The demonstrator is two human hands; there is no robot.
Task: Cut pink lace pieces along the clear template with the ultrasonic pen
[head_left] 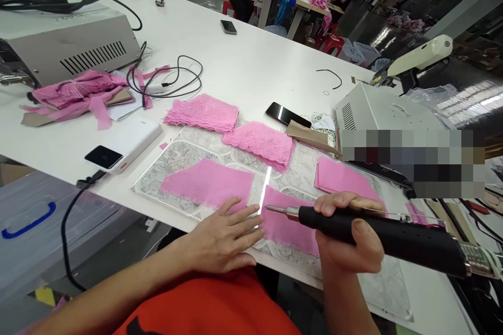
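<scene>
Pink fabric panels (212, 183) lie on the marbled board (168, 159) by the counter's (255, 63) front edge; hold your left hand (226, 235), open and spread, clear of the metal tip (277, 210), and steady the black-handled tool (416, 243) gripped in your right hand (349, 235)

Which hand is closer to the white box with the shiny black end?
Left. In the picture, the left hand is below and right of the white box; the right hand, gripping the black tool, is farther right.
</scene>
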